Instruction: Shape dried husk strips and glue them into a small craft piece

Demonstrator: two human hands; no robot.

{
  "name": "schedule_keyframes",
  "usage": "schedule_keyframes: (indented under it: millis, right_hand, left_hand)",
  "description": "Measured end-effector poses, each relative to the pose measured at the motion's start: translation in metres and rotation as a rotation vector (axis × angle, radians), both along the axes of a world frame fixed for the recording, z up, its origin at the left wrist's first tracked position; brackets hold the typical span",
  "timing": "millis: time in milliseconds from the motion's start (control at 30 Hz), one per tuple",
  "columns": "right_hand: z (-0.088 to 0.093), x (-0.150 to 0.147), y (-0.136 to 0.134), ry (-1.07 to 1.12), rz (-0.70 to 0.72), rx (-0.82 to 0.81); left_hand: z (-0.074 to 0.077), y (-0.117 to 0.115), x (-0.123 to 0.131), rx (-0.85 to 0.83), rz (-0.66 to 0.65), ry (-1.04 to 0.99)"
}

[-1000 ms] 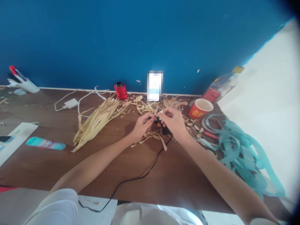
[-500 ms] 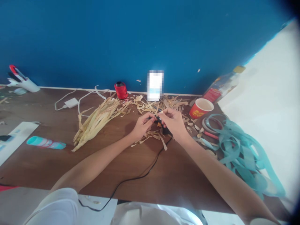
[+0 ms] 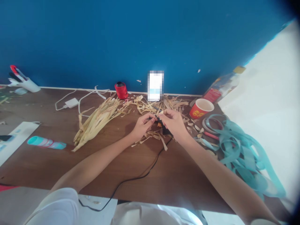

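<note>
Brown, wood-toned surface (image 3: 178, 175) runs along a blue wall (image 3: 93, 40), and both bare hands meet over the middle of it. The right hand (image 3: 173, 123) has its thumb and forefinger closed on a small pale piece (image 3: 160, 112), which sits between the two hands, above scattered dry strips (image 3: 144, 105). The left hand (image 3: 142, 124) is narrow, thumb against the fingers, its tips just beside those of the right; whether it grips anything is too small to tell. Beneath the fingers lies a black object (image 3: 166, 130), partly hidden, with an orange patch (image 3: 159, 124) near it. A black cord (image 3: 140, 177) curves from there toward the near edge of the surface and hangs past it.

To the left of the hands, a bundle of straw-coloured husks (image 3: 97, 126) lies slantwise, with a red spool (image 3: 121, 91) just beyond it and a white adapter (image 3: 71, 103) with its cable nearby. A turquoise tube (image 3: 47, 142) lies farther left. Behind the hands, a bright, blurred-out panel (image 3: 156, 86) stands upright close to the wall. On the right, a red paper cup (image 3: 196, 112) stands near a tilted bottle (image 3: 214, 93), and loops of teal ribbon (image 3: 249, 156) spread beside a roll of tape (image 3: 206, 125).
</note>
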State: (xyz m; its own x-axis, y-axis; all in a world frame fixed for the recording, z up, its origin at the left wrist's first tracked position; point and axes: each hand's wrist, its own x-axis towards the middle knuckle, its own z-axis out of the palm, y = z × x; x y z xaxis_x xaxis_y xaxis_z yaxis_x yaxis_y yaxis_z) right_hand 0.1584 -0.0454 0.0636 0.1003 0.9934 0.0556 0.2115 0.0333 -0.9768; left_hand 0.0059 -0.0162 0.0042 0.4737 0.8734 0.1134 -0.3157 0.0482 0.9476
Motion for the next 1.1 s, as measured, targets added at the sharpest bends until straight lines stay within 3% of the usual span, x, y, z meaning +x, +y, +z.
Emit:
schedule_keyframes:
  millis: [533, 700, 867, 1100]
  right_hand:
    - [-0.003, -0.004, -0.001, 0.26, 0.004, -0.096]
    - [-0.008, 0.004, 0.005, 0.029, -0.105, 0.134]
    - [-0.002, 0.013, 0.008, -0.279, -0.016, 0.277]
    - [0.006, 0.019, 0.01, -0.485, 0.029, 0.427]
  left_hand:
    - [0.0, 0.0, -0.002, 0.017, 0.004, 0.022]
    - [0.001, 0.0, -0.001, 0.006, 0.009, -0.002]
    - [0.001, 0.0, -0.001, 0.008, 0.007, -0.002]
    - [0.002, 0.0, 0.0, 0.016, 0.016, 0.006]
